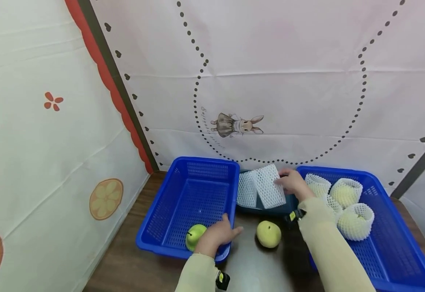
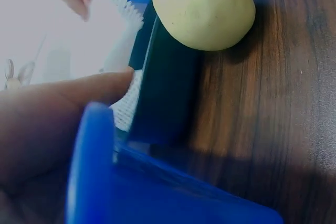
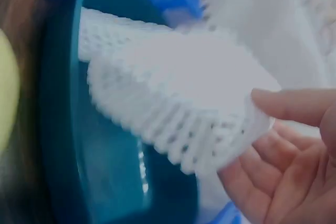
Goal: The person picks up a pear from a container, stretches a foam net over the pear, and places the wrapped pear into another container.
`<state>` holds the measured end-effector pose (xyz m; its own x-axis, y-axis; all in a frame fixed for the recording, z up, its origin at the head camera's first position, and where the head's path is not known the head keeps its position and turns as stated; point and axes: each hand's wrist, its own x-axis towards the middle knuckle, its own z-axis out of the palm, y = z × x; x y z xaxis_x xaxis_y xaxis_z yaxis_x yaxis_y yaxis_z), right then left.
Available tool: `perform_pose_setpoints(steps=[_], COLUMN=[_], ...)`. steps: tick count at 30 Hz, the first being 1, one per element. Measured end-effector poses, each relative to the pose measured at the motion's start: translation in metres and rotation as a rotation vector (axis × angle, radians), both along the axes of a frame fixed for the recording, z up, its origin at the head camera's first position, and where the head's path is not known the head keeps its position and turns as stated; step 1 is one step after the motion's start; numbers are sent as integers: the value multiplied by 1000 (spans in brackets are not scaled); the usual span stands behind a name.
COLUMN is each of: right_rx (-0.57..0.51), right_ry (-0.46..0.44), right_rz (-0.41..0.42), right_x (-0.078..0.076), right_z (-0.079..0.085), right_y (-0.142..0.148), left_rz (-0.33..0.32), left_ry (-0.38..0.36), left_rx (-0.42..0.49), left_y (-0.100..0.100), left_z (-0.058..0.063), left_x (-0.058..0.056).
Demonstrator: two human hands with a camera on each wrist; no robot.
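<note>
My right hand (image 1: 293,183) pinches a white foam fruit net (image 1: 272,190) between thumb and fingers, over a dark teal box (image 1: 287,206). In the right wrist view the flattened net (image 3: 173,87) slants across the box's opening. Another foam net (image 1: 247,190) lies in that box. My left hand (image 1: 217,235) is at the right rim of the left blue basket (image 1: 205,194), thumb and forefinger spread. Beside that hand a green fruit (image 1: 195,236) sits in the basket. A bare yellow pear (image 1: 269,234) stands on the table in front of the box.
On the right, a second blue basket (image 1: 398,239) contains several pears in foam nets (image 1: 356,222). Both baskets and the box stand on a dark wood-grain table (image 1: 125,251). A printed cloth (image 1: 289,101) hangs close behind them, with another cloth wall (image 1: 52,150) along the left.
</note>
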<state>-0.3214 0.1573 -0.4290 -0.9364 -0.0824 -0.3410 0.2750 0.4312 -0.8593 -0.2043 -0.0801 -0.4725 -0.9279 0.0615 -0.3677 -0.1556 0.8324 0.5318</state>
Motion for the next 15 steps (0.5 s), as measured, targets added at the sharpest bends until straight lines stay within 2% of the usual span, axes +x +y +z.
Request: perform_pose_setpoints(steps=[2, 3, 5, 7, 9, 11, 13, 15], right_rx=[-67, -110, -223, -338, -432, -486, -482, -434], right_ry=[23, 38, 61, 78, 88, 88, 93, 109], right_rz=[31, 51, 95, 126, 144, 152, 146, 131], right_x=[19, 29, 49, 67, 82, 95, 105, 114], right_z=[5, 6, 5, 2, -3, -7, -11, -15], right_y=[1, 2, 3, 1, -1, -5, -9, -14], left_rz=[9, 21, 38, 34, 31, 28, 26, 12], left_ry=[143, 223, 365, 411, 340, 228, 131, 85], left_rx=[-9, 24, 144, 333, 546, 704, 807, 887], left_y=[5, 8, 14, 19, 24, 28, 33, 40], left_z=[4, 7, 12, 16, 16, 12, 7, 3], left_x=[1, 1, -1, -5, -7, -6, -3, 0])
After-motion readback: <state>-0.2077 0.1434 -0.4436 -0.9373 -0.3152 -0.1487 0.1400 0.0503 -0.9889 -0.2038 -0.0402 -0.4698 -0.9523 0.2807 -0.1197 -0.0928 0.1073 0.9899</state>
